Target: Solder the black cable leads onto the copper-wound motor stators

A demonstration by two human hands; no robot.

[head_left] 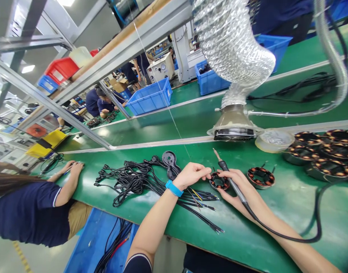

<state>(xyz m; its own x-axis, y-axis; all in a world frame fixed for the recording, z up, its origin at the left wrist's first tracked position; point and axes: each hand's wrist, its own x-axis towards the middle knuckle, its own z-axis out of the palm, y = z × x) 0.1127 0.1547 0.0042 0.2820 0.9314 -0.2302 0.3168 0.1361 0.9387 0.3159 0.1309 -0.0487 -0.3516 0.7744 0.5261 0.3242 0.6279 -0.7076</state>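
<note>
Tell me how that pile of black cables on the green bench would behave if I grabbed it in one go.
The black cables would probably sag and trail, since they lie in loose, thin loops. They cross one another, so they likely snag and come up together. Their stripped ends fan toward the left hand and might catch on the small motor stator.

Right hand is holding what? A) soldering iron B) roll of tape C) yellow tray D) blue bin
A: the right hand grips a soldering iron with its black cord trailing off, tip up beside the small copper-wound stator that the left hand touches.
</note>
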